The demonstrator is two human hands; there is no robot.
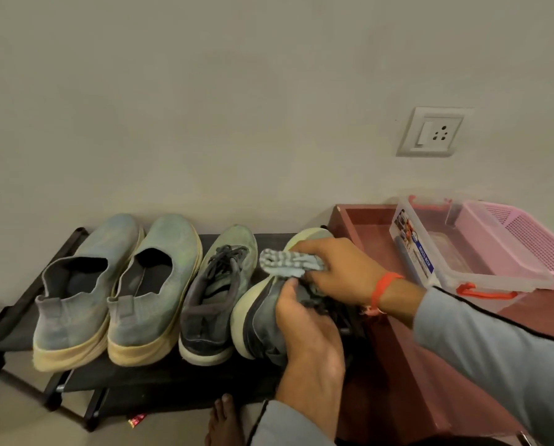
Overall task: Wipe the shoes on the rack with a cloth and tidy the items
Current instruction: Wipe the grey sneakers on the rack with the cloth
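Observation:
A black shoe rack (159, 378) holds a pair of grey-green slip-on shoes (118, 284) on the left and one grey laced sneaker (216, 294) beside them. The matching grey sneaker (259, 320) is tipped on its side at the rack's right end, sole facing left. My left hand (304, 329) grips this tilted sneaker around its upper. My right hand (336, 268) holds a striped grey cloth (283, 260) pressed against the sneaker near its toe. Part of the sneaker and its laces is hidden under both hands.
A reddish-brown wooden surface (372, 220) stands right of the rack, carrying a clear plastic box (436, 252) with orange latches and a pink basket (526, 243). A wall socket (433, 132) is above. My bare foot (224, 420) is on the floor by the rack.

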